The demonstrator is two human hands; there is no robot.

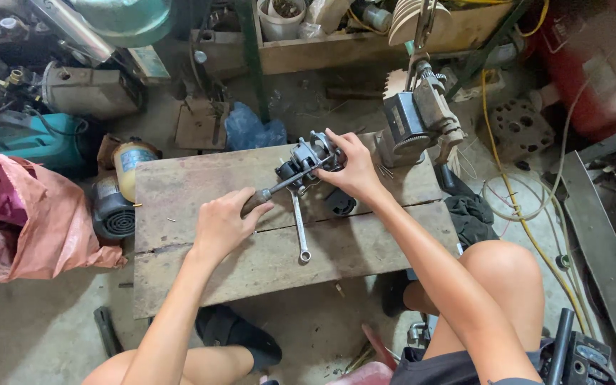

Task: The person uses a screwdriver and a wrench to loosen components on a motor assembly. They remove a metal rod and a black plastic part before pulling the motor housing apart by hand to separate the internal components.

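My left hand grips the dark wooden handle of a screwdriver, whose shaft points up and right into a small grey metal machine part. My right hand holds that part down on a low wooden workbench. A silver combination wrench lies flat on the boards just below the part. A black round piece sits under my right wrist.
A bench vise stands at the bench's far right corner. On the floor are a pink sack at left, a teal power tool, a small motor, yellow cables at right, and a wooden crate behind.
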